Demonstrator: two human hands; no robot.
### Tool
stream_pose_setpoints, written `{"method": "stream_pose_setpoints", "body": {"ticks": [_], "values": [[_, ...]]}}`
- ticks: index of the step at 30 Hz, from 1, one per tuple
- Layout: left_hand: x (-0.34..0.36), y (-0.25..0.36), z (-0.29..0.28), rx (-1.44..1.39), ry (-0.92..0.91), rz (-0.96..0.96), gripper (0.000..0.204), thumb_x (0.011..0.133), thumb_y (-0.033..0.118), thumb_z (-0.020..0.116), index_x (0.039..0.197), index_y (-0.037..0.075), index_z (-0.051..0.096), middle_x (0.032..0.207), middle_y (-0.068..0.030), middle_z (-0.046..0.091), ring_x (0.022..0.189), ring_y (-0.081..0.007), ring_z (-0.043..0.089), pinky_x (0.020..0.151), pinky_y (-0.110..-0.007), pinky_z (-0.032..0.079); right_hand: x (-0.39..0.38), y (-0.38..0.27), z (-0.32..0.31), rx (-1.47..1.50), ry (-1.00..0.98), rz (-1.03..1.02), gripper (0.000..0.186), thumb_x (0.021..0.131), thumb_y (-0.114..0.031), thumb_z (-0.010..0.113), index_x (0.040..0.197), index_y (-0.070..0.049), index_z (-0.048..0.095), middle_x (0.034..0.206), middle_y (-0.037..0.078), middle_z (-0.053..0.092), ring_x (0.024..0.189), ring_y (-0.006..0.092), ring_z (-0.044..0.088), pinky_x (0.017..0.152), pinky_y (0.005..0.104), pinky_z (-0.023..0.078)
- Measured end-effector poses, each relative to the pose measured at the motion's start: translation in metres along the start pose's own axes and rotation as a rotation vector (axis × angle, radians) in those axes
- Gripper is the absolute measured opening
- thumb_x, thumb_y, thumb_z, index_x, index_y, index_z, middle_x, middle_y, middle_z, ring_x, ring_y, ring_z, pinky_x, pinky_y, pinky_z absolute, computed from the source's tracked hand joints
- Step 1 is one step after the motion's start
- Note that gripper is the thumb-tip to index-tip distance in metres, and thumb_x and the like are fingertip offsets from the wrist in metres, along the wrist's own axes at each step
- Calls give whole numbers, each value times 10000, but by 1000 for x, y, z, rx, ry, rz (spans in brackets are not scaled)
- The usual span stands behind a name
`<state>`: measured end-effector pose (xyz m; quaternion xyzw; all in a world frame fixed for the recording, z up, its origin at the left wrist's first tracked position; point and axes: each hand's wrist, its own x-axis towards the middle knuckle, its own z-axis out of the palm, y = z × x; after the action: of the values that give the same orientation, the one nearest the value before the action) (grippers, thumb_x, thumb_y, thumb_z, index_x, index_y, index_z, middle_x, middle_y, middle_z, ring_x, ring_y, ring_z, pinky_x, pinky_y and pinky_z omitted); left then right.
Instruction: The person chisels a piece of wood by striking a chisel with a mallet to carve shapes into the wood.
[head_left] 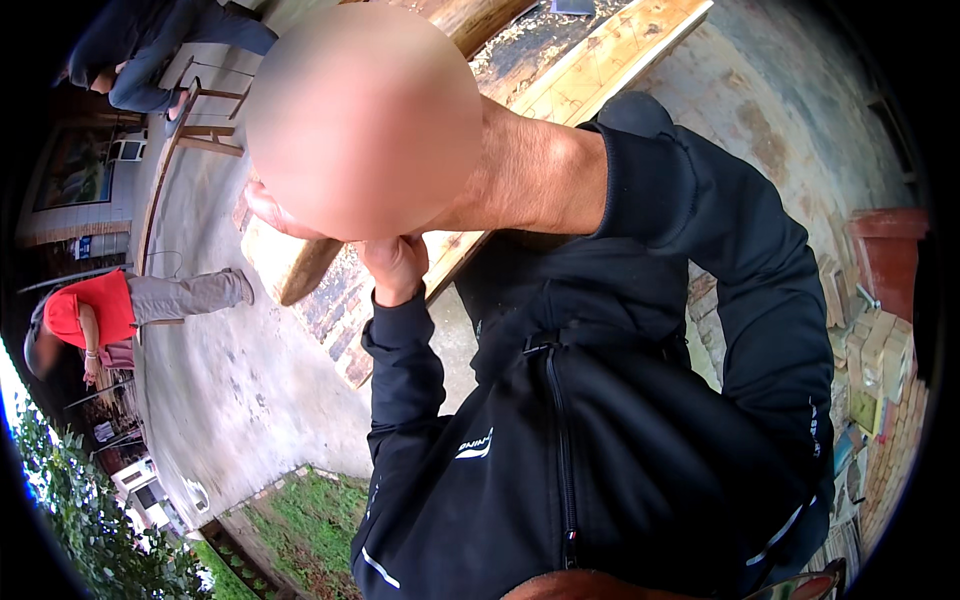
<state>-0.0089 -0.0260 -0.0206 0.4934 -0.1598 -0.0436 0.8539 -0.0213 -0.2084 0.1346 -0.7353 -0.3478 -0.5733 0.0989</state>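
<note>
My right arm, in a black sleeve, reaches across from the right. A round blur covers most of my right hand (470, 190), so its grip is hidden; a finger shows at the blur's left edge. Below it, my left hand (395, 265) has bent, closed fingers, and whatever they grip is hidden. Beside both hands lies a thick piece of wood (290, 265) with a rounded, pale end. Under and behind them runs a long pale plank (600, 75) with drawn lines, next to a dark work surface (545, 45) strewn with wood shavings.
At the left stands a person in a red top (100, 310). Another person in dark clothes (190, 45) is at the upper left, near a wooden bench (160, 190). Stacked wooden blocks (875, 355) and a red-brown container (890, 250) are at the right; grass (310, 530) lies below.
</note>
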Motion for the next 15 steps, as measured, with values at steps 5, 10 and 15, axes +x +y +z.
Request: {"method": "stream_pose_setpoints", "body": {"ticks": [5, 10, 15], "values": [[-3, -6, 11, -33, 183, 27, 144, 933, 82, 561, 805, 137, 599, 682, 61, 507, 553, -71, 418, 505, -235, 290, 1, -8, 17, 5, -65, -4, 151, 774, -182, 754, 895, -114, 695, 716, 4, 650, 715, 182, 696, 648, 343, 563], [2, -17, 8, 12, 312, 155, 166, 979, 152, 569, 822, 120, 616, 702, 66, 554, 473, -33, 357, 447, -221, 240, 26, 6, -2, 280, 190, 321, 239, 712, -114, 765, 938, -88, 690, 711, 86, 683, 671, 280, 740, 613, 425, 583], [-4, -14, 47, -43, 397, 212, 219, 1026, 231, 561, 1113, 47, 644, 1020, -31, 669, 814, -130, 622, 681, -278, 500, 9, -7, 2, 139, -47, 171, 154, 761, -165, 763, 874, -123, 666, 738, 16, 694, 734, 220, 743, 627, 370, 581]]}}
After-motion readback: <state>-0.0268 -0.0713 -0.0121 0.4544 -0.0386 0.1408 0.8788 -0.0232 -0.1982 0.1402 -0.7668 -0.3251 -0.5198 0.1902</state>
